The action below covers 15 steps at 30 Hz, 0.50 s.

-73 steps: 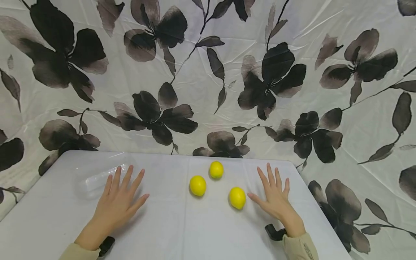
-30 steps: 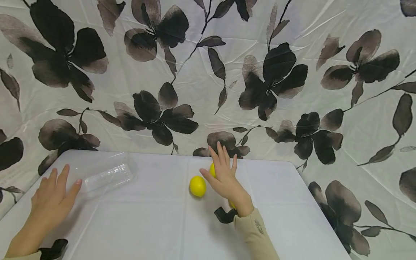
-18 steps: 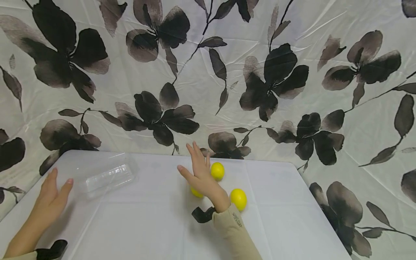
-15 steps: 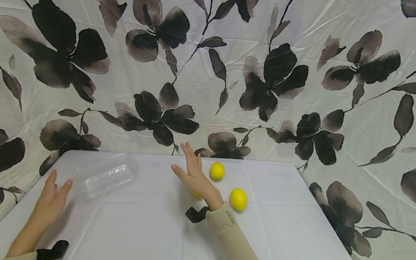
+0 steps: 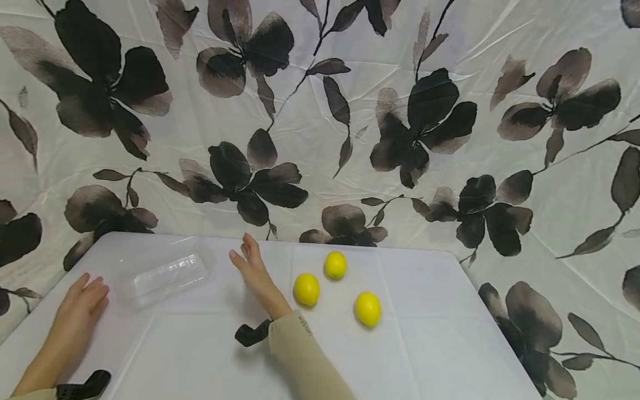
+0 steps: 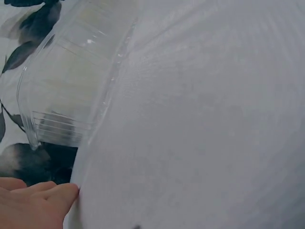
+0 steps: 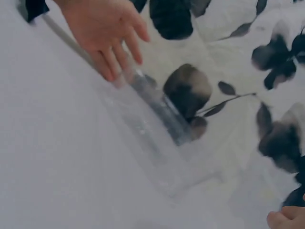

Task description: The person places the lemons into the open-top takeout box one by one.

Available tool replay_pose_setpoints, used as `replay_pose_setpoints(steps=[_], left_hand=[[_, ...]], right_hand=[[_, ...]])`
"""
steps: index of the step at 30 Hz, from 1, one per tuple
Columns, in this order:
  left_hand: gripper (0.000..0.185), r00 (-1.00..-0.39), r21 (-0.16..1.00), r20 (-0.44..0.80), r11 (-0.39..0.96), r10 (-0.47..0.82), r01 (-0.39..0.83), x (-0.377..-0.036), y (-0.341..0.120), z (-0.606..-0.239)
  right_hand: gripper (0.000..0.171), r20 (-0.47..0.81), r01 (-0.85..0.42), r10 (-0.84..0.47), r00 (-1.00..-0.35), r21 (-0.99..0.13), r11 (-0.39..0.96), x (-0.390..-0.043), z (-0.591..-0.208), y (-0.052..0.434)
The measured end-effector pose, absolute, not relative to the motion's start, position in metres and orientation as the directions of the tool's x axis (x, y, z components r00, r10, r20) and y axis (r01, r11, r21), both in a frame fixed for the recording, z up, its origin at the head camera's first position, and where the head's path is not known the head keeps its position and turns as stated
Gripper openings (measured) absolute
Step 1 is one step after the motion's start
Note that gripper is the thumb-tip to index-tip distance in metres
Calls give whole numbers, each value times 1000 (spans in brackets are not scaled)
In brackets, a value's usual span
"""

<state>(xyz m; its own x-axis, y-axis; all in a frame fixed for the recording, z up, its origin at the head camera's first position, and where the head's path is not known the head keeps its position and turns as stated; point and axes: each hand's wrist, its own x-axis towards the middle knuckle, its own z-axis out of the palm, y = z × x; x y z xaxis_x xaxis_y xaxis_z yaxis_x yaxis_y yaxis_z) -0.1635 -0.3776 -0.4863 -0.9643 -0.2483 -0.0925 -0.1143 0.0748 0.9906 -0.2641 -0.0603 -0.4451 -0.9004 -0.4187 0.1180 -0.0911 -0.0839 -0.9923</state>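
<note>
A clear plastic container (image 5: 167,272) lies on the white table towards the back left, between my two hands. My left hand (image 5: 77,311) is just left of it, fingers relaxed, holding nothing. In the left wrist view its fingers (image 6: 38,200) show below the near end of the container (image 6: 66,86). My right hand (image 5: 255,272) is over the table to the container's right, thumb and fingers extended and nothing held. In the right wrist view the container (image 7: 152,143) is blurred, with the left hand (image 7: 112,36) at its far end.
Three yellow lemons, the back one (image 5: 335,265), the left one (image 5: 306,289) and the front right one (image 5: 368,309), sit on the table (image 5: 450,344) right of my right hand. A floral cloth (image 5: 320,122) hangs behind the table's back edge.
My right hand has moved left from beside the lemons, past them towards the container. My left hand went left from over the container to its left side. Lemons and container stay put.
</note>
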Motion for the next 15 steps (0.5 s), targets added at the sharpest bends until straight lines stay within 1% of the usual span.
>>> replay_pose_setpoints(steps=[3,6,8,11,15], left_hand=[[82,-982,989,-92,-133,-165,-71,-166,-382,-494],[78,-998,961,-23,-278,-59,-6,-168,-385,-502],[73,-998,943,54,-330,11,47,-167,-387,-508],[67,-980,912,167,-395,112,110,-166,-386,-515],[64,-954,909,208,-402,216,107,-165,-385,-518]], right_hand=[[69,84,-7,-411,-908,-983,-186,-269,-460,-78],[69,27,77,-399,-916,-967,-244,-270,-472,-92],[68,-5,119,-393,-920,-957,-265,-270,-478,-99],[70,-31,164,-404,-914,-940,-299,-267,-484,-107],[72,-46,213,-445,-894,-919,-333,-263,-489,-112]])
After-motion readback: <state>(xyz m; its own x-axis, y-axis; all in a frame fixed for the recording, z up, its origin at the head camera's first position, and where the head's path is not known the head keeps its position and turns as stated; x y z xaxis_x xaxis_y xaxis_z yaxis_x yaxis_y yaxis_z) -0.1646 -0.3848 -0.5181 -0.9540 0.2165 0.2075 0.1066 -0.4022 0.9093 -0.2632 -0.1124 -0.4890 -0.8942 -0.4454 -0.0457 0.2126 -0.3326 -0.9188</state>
